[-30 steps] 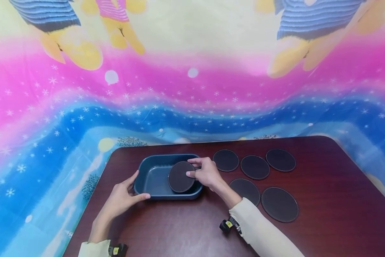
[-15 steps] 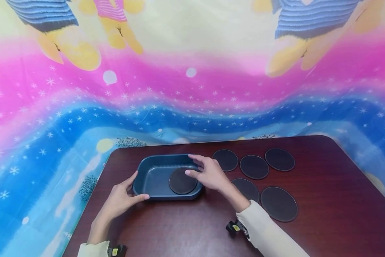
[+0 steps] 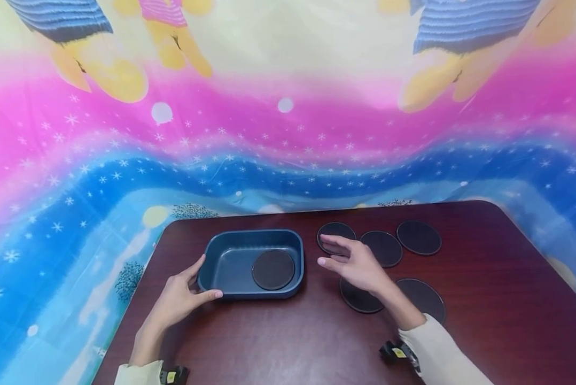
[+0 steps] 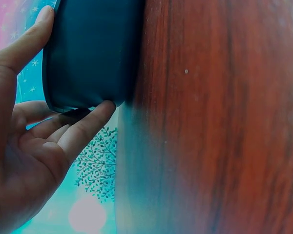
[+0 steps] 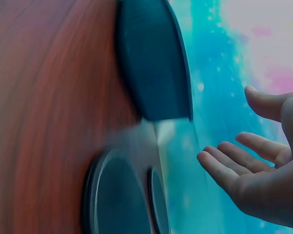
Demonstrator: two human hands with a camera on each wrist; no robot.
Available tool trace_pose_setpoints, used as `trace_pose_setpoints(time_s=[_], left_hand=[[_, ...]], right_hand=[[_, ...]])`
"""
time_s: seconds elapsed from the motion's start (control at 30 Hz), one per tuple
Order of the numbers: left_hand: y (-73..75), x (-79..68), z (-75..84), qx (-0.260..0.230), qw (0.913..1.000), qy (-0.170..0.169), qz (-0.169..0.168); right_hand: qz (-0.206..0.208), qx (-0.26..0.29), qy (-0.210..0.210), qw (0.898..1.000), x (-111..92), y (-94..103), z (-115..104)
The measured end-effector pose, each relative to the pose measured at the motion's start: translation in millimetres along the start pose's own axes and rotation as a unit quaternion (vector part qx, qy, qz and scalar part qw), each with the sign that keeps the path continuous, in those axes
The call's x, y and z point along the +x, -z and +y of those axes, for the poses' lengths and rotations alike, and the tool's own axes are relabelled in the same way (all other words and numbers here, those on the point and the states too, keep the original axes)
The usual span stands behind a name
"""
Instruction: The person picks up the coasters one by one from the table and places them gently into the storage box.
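A dark blue-green rectangular tub point(image 3: 223, 267) stands on the table, with one round dark coaster point(image 3: 273, 270) lying flat in its right half. My left hand point(image 3: 179, 297) grips the tub's left end, thumb at the near rim and fingers round the outer side; the left wrist view shows thumb and fingers on the tub wall point(image 4: 95, 53). My right hand point(image 3: 357, 264) hovers right of the tub, fingers spread and holding nothing. Under and around it lie several more coasters, among them one partly covered by the fingers point(image 3: 335, 228) and another below the palm point(image 3: 360, 295).
Two coasters lie farther right, one at the back point(image 3: 419, 238) and one nearer point(image 3: 425, 299), partly behind the forearm. Another coaster point(image 3: 383, 248) sits between. The reddish-brown table point(image 3: 269, 342) ends at a printed cloth backdrop point(image 3: 288, 139) behind and to the left.
The right hand has let go of the coaster, which now lies flat in the tub, and has moved right, out over the other coasters. The left hand stays on the tub.
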State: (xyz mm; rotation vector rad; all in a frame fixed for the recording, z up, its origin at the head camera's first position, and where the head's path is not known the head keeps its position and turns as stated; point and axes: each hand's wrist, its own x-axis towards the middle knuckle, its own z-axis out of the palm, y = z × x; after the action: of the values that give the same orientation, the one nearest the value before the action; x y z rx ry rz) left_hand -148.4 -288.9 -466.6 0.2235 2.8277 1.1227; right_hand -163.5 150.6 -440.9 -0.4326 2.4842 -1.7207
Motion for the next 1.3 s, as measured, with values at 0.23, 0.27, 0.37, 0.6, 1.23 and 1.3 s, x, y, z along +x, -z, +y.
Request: trace_pose_setpoints(time_s=[0.23,0.27,0.37,0.6,1.23,1.3], left_hand=[[0.6,0.8,0.2,0.007,1.0,-0.002,0.002],[0.5,0.7,0.0,0.005,1.0,0.0,0.001],[0.2,0.0,0.2,-0.004,1.0,0.005,-0.004],[-0.2,0.0,-1.0,-0.014,0.9998,0.011,-0.004],[0.2,0.9,0.6,-0.01,0.9999,0.01,-0.002],[0.2,0.8,0.9,-0.008,0.9999,0.012,-0.002]], right_hand=[[0.016,-0.017,-0.015,1.0,-28.2,40.7,18.9],[0.017,-0.019,-0.017,1.0,-31.9,45.7,21.0],[0.022,-0.022,-0.026,0.999,-42.1,58.8,26.1],[0.029,-0.045,-0.027,0.998,-63.6,81.4,42.4],[0.031,-0.209,-0.057,0.976,-109.9,129.7,73.0],[0.026,-0.227,-0.057,0.972,-114.4,134.7,75.0]])
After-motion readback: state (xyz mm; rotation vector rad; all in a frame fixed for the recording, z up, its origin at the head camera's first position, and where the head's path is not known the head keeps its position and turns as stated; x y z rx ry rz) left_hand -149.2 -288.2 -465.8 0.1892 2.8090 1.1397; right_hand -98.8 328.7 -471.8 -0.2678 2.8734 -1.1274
